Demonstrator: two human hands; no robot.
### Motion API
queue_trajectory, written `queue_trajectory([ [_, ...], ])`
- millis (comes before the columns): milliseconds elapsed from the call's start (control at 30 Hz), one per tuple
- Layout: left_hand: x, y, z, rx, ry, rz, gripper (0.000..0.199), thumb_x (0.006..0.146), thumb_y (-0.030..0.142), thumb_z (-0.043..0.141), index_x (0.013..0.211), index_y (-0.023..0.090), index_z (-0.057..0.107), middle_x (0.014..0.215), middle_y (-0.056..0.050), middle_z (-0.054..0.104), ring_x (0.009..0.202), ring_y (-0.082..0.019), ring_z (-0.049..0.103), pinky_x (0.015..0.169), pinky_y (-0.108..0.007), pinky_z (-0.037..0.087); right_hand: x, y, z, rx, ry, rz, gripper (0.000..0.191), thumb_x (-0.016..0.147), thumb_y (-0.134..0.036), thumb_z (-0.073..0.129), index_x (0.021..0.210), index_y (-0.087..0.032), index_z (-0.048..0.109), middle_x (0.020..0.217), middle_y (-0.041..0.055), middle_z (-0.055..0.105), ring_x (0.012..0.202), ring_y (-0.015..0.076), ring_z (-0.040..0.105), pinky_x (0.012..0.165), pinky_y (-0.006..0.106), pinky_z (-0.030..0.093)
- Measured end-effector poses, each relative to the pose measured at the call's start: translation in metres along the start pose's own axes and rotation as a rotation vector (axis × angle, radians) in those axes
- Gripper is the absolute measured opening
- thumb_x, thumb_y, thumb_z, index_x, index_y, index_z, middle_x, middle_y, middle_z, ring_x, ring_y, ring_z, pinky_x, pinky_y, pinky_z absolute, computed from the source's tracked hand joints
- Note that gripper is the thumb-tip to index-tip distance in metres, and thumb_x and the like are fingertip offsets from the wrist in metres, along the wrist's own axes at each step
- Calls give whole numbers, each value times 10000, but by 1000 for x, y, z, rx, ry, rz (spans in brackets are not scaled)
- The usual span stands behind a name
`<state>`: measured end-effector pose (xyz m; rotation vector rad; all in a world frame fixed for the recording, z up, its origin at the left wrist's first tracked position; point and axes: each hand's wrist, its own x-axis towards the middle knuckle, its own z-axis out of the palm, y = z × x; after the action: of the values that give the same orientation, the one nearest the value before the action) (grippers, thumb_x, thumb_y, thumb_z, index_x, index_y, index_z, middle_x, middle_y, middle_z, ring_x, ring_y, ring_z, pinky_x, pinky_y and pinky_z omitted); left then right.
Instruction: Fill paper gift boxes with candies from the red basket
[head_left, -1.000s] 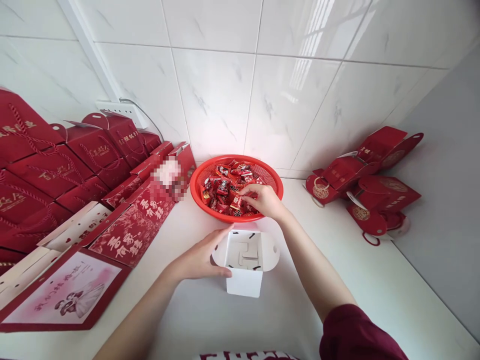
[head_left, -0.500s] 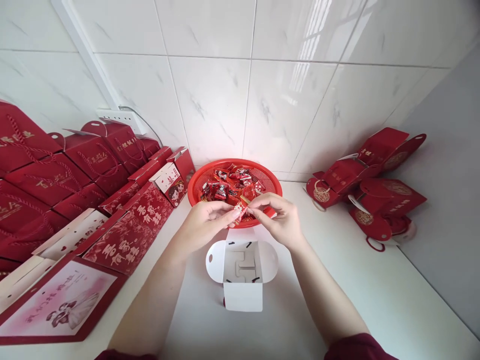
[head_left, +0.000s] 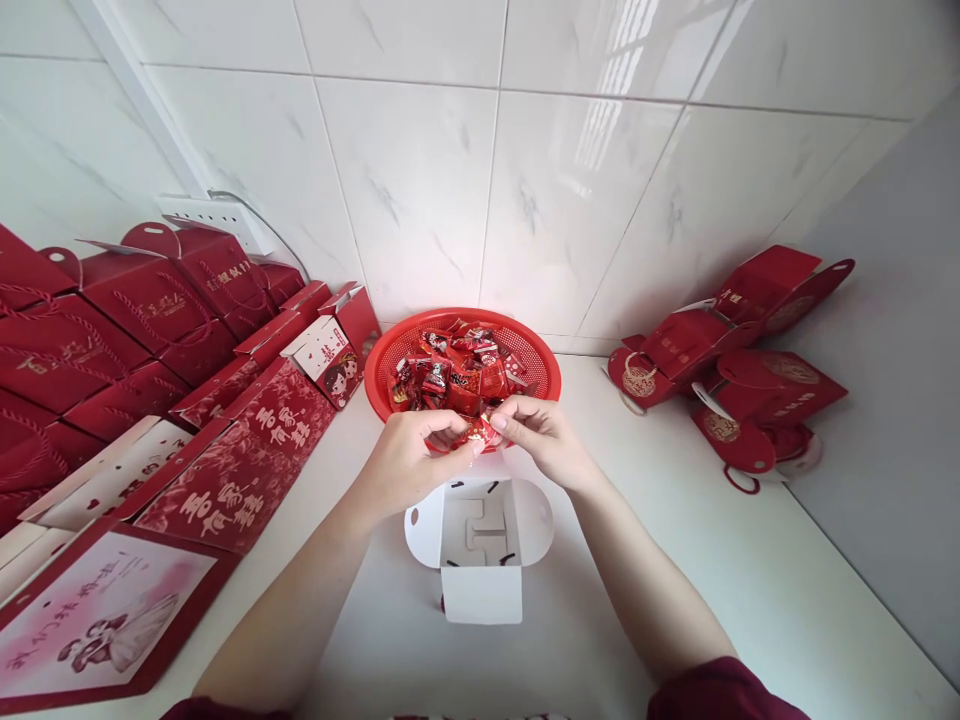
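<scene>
Between my two hands is a small red-and-gold wrapped candy (head_left: 480,433), over the near rim of a red basket. My left hand (head_left: 412,455) is closed on the candy with thumb and fingers. From the other side, my right hand (head_left: 544,440) pinches its edge. The round red plastic basket (head_left: 379,355) holds many red-wrapped sweets (head_left: 457,370). Just below my hands, a small white-lined box (head_left: 481,595) stands with its top flaps spread, and nothing lies inside on its folded bottom.
Red gift boxes with rope handles (head_left: 142,310) are stacked on the left, beside patterned red boxes (head_left: 247,460) and a card with a couple's picture (head_left: 112,620). More red boxes (head_left: 720,350) lie at the right by a grey panel (head_left: 877,380). A power strip (head_left: 217,220) is against the tiled wall.
Both hands have drawn slightly nearer with the candy, below the middle of the basket. The candy has turned between my fingers. The view has shifted a little.
</scene>
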<state>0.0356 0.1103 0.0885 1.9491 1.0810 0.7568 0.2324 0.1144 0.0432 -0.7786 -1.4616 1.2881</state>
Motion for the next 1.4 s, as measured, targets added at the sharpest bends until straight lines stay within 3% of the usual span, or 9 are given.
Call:
queue_trajectory([
  [167, 0, -2, 0, 50, -23, 41, 249, 882, 361, 586, 745, 162, 647, 714, 20, 662, 666, -111, 601, 590, -181, 467, -1, -1, -4, -44, 16, 4, 266, 877, -417, 676, 772, -175, 642, 637, -17, 636, 574, 97, 584, 585, 228, 499],
  [267, -1, -7, 3, 243, 16, 112, 218, 892, 355, 579, 771, 179, 625, 630, 43, 615, 567, -91, 549, 548, -191, 421, -3, -4, -4, -61, -10, 60, 293, 911, -466, 615, 828, -184, 619, 543, -39, 608, 447, 92, 533, 479, 221, 460],
  [433, -1, -18, 9, 656, 233, 421, 173, 931, 304, 548, 862, 208, 675, 643, 23, 664, 591, -119, 585, 638, -258, 418, -4, -9, -4, -22, -36, 68, 270, 911, -452, 620, 890, -184, 594, 752, 13, 681, 651, 121, 651, 644, 263, 541],
  [633, 0, -15, 9, 574, 276, 629, 72, 908, 222, 602, 940, 217, 666, 759, 19, 708, 689, -124, 621, 690, -261, 464, -5, -12, -5, 8, -38, 60, 245, 868, -381, 695, 867, -189, 543, 786, -12, 615, 670, 103, 628, 622, 242, 519],
  [700, -1, -11, 9, 409, 290, 554, 129, 879, 251, 648, 1005, 223, 648, 824, 13, 707, 746, -125, 633, 714, -249, 489, -6, -14, -6, 32, -26, 44, 254, 850, -368, 719, 862, -188, 541, 784, -14, 614, 664, 99, 625, 632, 246, 523],
  [800, -1, -9, 8, 101, 261, 278, 309, 867, 327, 667, 1149, 225, 590, 901, -1, 692, 801, -128, 644, 717, -234, 511, -8, -18, -6, 34, 33, 7, 260, 828, -348, 746, 844, -189, 542, 785, -24, 601, 639, 87, 617, 638, 248, 527],
  [933, 4, -14, 3, -145, 68, 30, 242, 915, 421, 583, 946, 193, 662, 866, -14, 678, 795, -140, 630, 715, -245, 503, -11, -19, -2, 20, 58, -25, 250, 826, -322, 751, 857, -195, 537, 800, -26, 598, 651, 82, 605, 650, 248, 537],
  [1200, 9, -24, -5, -152, -31, -75, 300, 903, 448, 580, 844, 173, 686, 846, -24, 696, 829, -181, 655, 757, -285, 502, -13, -17, -1, -56, 17, 4, 323, 882, -274, 680, 1163, -218, 533, 912, 5, 623, 764, 117, 620, 756, 303, 547],
  [1400, 9, -21, -5, -88, -49, -64, 270, 903, 432, 575, 869, 198, 705, 881, -14, 717, 834, -175, 665, 742, -272, 507, -15, -18, 1, -279, -33, 42, 219, 932, -329, 596, 1116, -210, 593, 1040, 49, 659, 891, 157, 636, 812, 331, 534],
])
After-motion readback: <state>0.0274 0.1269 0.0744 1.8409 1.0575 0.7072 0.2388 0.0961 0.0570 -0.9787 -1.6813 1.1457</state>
